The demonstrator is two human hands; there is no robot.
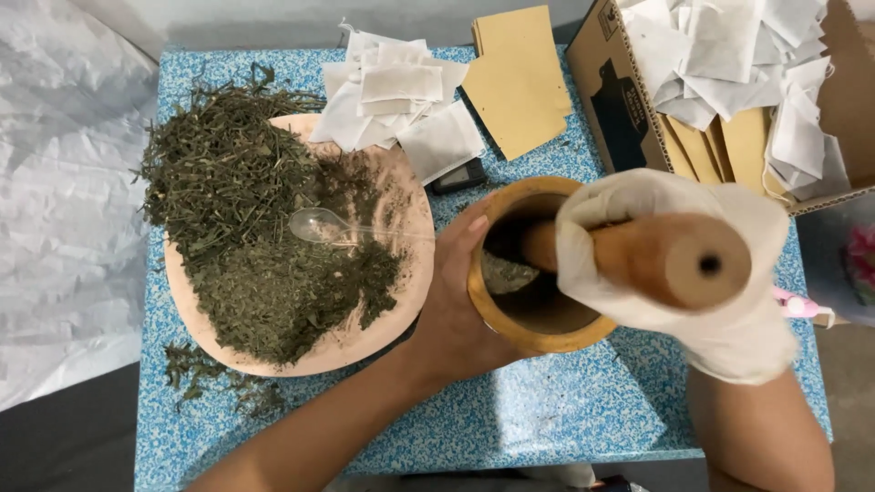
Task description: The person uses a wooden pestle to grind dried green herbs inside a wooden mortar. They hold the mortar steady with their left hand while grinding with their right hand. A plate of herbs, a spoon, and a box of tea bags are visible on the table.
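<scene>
While the gloved right hand (720, 273) grips a wooden pestle (656, 260) inside the mortar (533, 264), the bare left hand (456, 301) wraps its side; most dried herbs (246, 219) remain heaped on the plate (415, 264) at 9 o'clock.

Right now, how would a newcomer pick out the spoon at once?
Start at the blue speckled table, then the round pinkish tray heaped with dried green herbs. The clear plastic spoon lies on that heap, its handle pointing toward the wooden mortar; it is the only see-through thing there.
</scene>
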